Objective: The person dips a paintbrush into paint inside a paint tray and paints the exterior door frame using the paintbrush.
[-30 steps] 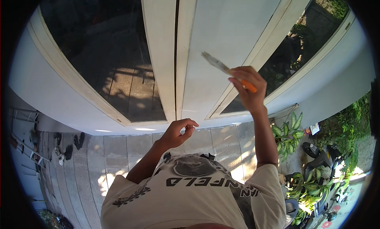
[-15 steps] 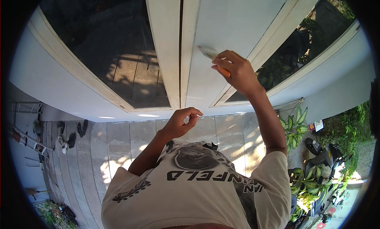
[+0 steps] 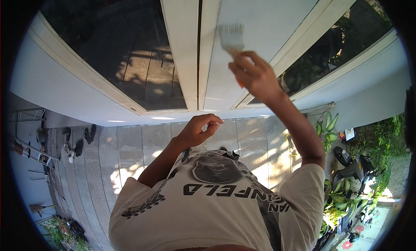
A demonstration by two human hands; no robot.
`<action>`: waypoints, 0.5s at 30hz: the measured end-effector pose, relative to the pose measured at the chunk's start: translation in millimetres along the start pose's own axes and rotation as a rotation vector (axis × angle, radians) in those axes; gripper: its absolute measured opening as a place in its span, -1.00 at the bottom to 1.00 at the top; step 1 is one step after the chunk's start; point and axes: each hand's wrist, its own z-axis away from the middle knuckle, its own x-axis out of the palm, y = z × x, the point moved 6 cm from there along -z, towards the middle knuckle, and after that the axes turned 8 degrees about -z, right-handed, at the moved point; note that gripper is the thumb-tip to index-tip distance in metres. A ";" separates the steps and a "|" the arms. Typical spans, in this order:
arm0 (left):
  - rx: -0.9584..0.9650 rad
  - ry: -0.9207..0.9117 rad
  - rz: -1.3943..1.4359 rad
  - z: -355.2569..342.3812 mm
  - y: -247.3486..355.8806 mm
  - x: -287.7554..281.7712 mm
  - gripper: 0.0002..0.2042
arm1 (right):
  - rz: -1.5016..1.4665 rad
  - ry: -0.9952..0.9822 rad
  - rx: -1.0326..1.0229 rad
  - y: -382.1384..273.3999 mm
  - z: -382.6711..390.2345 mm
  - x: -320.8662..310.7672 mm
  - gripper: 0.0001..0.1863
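My right hand [image 3: 255, 75] grips a flat paintbrush [image 3: 232, 36], its fingers wrapped round the handle, of which a bit of orange shows. The wide pale bristles point up and lie over the white wall panel [image 3: 260, 17] between two window frames; whether they press on it I cannot tell. In front of my chest, my left hand [image 3: 200, 128] hangs with its fingers loosely curled and a gap between thumb and forefinger. Nothing shows in it.
Cream window frames [image 3: 180, 43] hold dark glass panes [image 3: 121, 56] on both sides of the panel. Several shoes [image 3: 78, 147] lie on the paved floor [image 3: 130, 140] at left, near a metal ladder [image 3: 37, 154]. Leafy plants [image 3: 327, 129] and a motorbike [image 3: 353, 168] stand at right.
My right hand has swung the brush upward along the panel, and its bristles now face me broadside instead of edge-on. My left hand has hardly moved.
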 end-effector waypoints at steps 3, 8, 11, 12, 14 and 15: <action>-0.002 -0.028 0.000 2.6 -0.5 0.7 -0.82 | -0.236 -0.162 0.111 -21.6 32.2 34.3 -0.82; -0.045 -0.120 -0.043 -4.7 -0.2 -7.8 -0.81 | -0.211 -0.069 0.191 7.8 13.8 28.0 -0.83; -0.094 -0.199 -0.155 -20.2 0.5 -17.4 -0.78 | -0.099 0.193 0.151 26.4 -26.0 -27.8 -0.82; -0.098 -0.191 -0.158 -21.7 -1.4 -21.0 -0.78 | -0.045 0.249 0.116 27.6 -33.3 -40.7 -0.79; -0.063 -0.142 -0.190 -25.0 -1.3 -28.0 -0.78 | 0.058 0.356 0.040 23.7 -41.7 -61.2 -0.73; -0.065 -0.143 -0.230 -25.7 -1.1 -30.3 -0.78 | 0.058 0.355 0.041 22.8 -40.4 -61.6 -0.73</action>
